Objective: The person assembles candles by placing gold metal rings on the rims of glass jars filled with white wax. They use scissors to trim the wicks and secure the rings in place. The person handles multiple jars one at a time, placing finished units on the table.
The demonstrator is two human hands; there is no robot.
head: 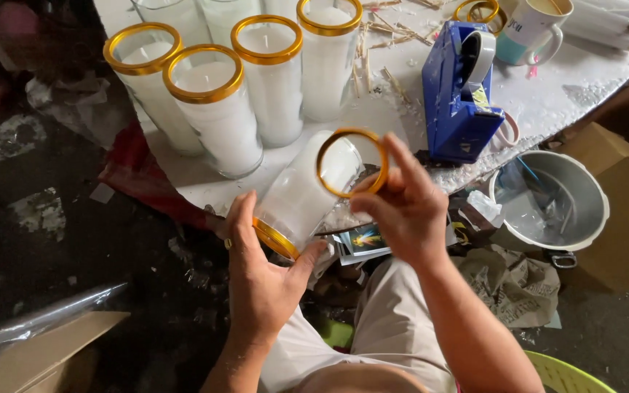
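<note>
Candle jar (301, 195) lying tilted in mid-air over the worktop (547, 102) edge, gold ring at each end. Left hand (260, 273) cups its lower end, fingers wrapped on the glass. Right hand (405, 207) pinches the upper gold rim (351, 163), fingers clamped on it. Upright filled candles (216, 109) stand behind, blue tape dispenser (460, 91) to the right, mug (529, 29) beyond.

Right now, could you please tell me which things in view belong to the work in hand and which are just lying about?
In hand:
- glass candle jar, tilted, gold bands at both ends
- left hand at its base
- right hand at its rim
- filled white candles standing on the white table

Lying about:
- blue tape dispenser
- mug
- metal pot
- wooden sticks
</note>
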